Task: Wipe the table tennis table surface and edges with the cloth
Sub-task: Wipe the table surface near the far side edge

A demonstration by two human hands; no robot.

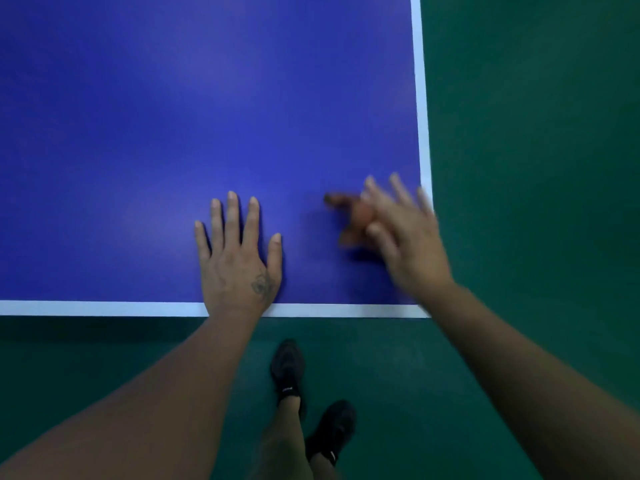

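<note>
The blue table tennis table (145, 126) fills the upper left, with white lines along its near edge and right edge. My left hand (239, 261) lies flat on the surface near the near edge, fingers straight and spread. My right hand (401, 237) is blurred near the table's right corner, fingers straight, pressing on a small brownish-orange cloth (353, 216). The cloth sticks out to the left of the hand and is partly hidden under it.
Green floor (536, 168) surrounds the table on the right and near side. My two feet in black shoes (287, 368) stand on the floor just below the near edge.
</note>
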